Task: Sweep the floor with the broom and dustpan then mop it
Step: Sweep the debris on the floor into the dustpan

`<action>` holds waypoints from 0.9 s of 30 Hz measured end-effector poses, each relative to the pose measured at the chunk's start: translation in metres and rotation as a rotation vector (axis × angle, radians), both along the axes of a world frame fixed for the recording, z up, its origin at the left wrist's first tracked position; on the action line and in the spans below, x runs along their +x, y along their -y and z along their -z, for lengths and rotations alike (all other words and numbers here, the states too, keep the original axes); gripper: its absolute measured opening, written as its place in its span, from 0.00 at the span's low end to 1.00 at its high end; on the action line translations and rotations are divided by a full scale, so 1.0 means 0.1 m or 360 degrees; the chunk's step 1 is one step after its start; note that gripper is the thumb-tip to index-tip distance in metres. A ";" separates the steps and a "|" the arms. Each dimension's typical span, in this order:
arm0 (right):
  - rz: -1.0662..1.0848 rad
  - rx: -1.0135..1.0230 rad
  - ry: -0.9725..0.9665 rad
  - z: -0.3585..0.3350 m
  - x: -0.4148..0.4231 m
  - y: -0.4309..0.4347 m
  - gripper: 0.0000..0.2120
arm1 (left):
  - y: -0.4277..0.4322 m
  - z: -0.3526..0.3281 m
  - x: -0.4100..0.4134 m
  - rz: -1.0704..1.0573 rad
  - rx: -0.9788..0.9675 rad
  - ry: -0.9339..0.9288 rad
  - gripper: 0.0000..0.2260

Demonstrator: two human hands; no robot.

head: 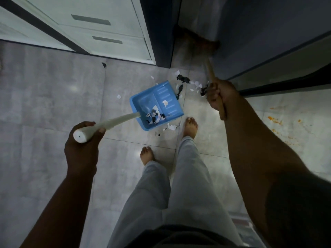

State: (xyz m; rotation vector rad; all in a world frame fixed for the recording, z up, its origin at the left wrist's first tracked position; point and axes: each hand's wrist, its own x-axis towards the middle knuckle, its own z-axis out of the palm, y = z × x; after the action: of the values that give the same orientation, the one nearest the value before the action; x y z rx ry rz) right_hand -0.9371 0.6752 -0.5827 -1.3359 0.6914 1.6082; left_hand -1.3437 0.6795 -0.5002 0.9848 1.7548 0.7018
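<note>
**Scraps lay between the dustpan mouth and the broom**

On the left, the left hand (84,140) was closed around the top end of the white dustpan handle (114,121). This handle ran away from the hand, forward and to the right, down to the blue dustpan (143,102), which was set on the grey tiled floor (53,95) in front of the bare feet. Some black and white paper scraps were already seen inside the pan, near the handle joint. The open mouth of the pan was turned to the right and a little away from the person.

Just beyond this mouth, the loose scraps (186,82) were spread on the floor, and a few more lay beside the near edge of the pan. Further on, the broom head (200,42) was pushed into the narrow gap between the pale drawers and the dark furniture, so the scraps were placed between the bristles and the pan. The wooden broom handle (212,74) was gripped firmly by the right hand (218,95), with its long axis pointing from the hand forward into the gap.

It was judged that the broom must be drawn back and to the left, along the line toward the pan mouth, while the pan is kept steady. The right hand was the nearer one to the scraps. Far right, orange stains (279,122) were left for the mop.
</note>
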 end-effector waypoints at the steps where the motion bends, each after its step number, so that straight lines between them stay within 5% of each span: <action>1: -0.0006 -0.0029 -0.0009 0.11 0.00 -0.01 0.17 | 0.01 0.01 -0.02 0.0007 0.0010 0.0010 0.13; 5: -0.0129 -0.0176 0.0052 0.37 -0.36 0.27 0.17 | 0.11 -0.03 -0.18 0.0045 0.0005 -0.0026 0.13; 16: 0.0435 -0.0181 -0.0356 -0.13 -1.68 1.43 0.16 | 0.11 -0.34 -0.77 0.0201 -0.0063 -0.0120 0.13; 27: 0.0221 0.0028 -0.0139 -0.84 -1.46 1.49 0.20 | 0.21 -0.49 -1.12 0.0257 -0.0110 -0.0192 0.12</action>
State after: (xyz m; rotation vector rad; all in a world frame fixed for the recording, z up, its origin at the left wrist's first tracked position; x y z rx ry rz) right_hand -1.0836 0.5257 -0.4984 -1.1840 0.8037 1.5641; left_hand -1.4561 0.6582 -0.4516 1.1266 1.7678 0.4848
